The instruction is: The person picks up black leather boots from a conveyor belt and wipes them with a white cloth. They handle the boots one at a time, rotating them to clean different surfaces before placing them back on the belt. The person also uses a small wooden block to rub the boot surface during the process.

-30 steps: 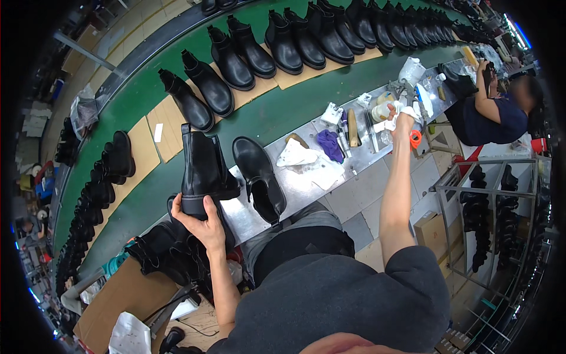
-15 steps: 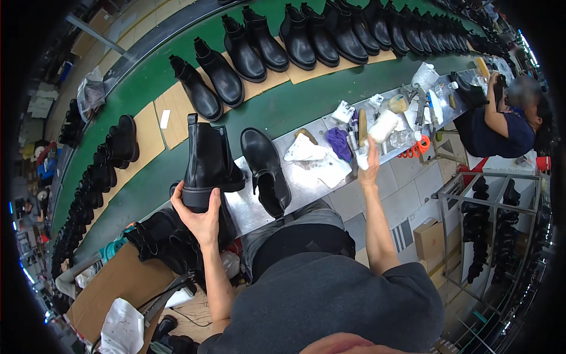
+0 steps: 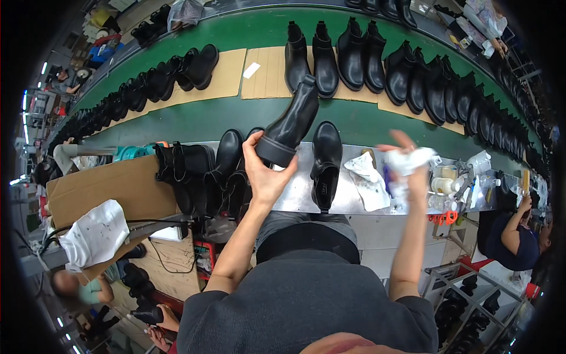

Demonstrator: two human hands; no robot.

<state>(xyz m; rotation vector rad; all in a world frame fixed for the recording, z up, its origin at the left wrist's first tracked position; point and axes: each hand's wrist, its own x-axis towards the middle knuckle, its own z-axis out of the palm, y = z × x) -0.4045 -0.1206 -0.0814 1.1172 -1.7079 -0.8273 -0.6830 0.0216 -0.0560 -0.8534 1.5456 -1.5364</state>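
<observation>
My left hand point(image 3: 266, 180) grips a glossy black ankle boot point(image 3: 293, 121) around its heel and sole. The boot is tilted, its shaft pointing up and to the right, above the metal bench edge. In my right hand point(image 3: 417, 184), smeared by motion, is a white cloth point(image 3: 408, 159), held over the bench to the right. Between the hands, a second black ankle boot point(image 3: 326, 154) lies on the metal surface with its opening toward me. A stained white rag point(image 3: 367, 183) rests on the bench right of that boot.
Beyond the metal ledge point(image 3: 293, 197) runs a green conveyor point(image 3: 365, 112) with rows of black boots on cardboard. Bottles and an orange coiled hose point(image 3: 443, 218) are at right. More boots point(image 3: 227, 156) and a cardboard sheet point(image 3: 112, 186) lie left. Other people work at both sides.
The view has swung to the left. The boot in my left hand has gone from nearly upright to tilted rightward. My right hand has come up with the white cloth.
</observation>
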